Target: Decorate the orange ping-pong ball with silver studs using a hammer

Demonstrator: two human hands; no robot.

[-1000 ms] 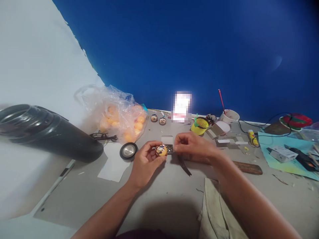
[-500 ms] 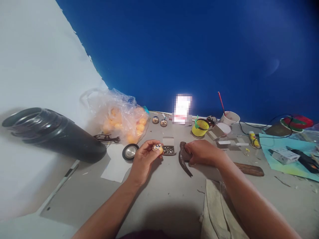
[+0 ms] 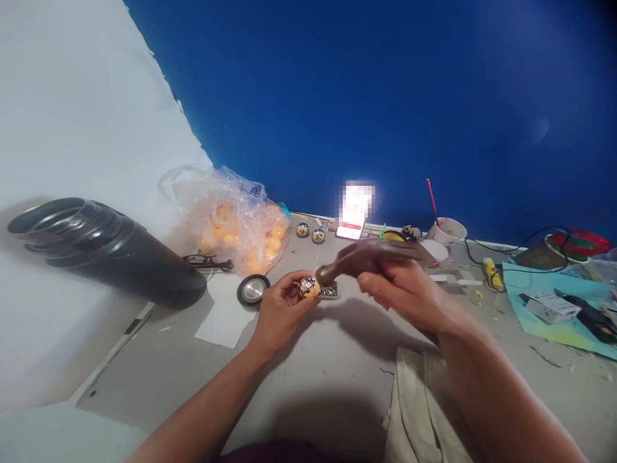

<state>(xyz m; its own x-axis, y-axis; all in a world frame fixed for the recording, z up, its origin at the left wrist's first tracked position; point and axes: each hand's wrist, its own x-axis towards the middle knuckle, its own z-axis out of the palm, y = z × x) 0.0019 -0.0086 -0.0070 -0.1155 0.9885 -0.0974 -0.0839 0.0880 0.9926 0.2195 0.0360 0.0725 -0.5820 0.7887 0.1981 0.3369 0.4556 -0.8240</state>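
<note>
My left hand [image 3: 284,305] pinches an orange ball [image 3: 308,287] that is partly covered with shiny metal tacks. Close to the ball's right side is the face of a claw hammer [image 3: 361,257], lifted above the table. My right hand [image 3: 402,289] is closed round the hammer near its head; most of the handle is hidden by the hand and forearm. Just beyond the ball lies a small box of metal tacks [image 3: 329,290], partly covered by the hammer. Whether the hammer touches the ball, I cannot tell.
A plastic bag of orange balls [image 3: 229,225] sits at the back left, beside a large dark cylinder [image 3: 130,257]. Two tack-covered balls [image 3: 303,229], a lit phone [image 3: 354,212] and a white cup [image 3: 448,229] stand along the wall. A cloth [image 3: 414,405] lies in front.
My right hand has raised the hammer from the table and swung its head left, up to the ball. My left hand keeps hold of the ball, almost in place.
</note>
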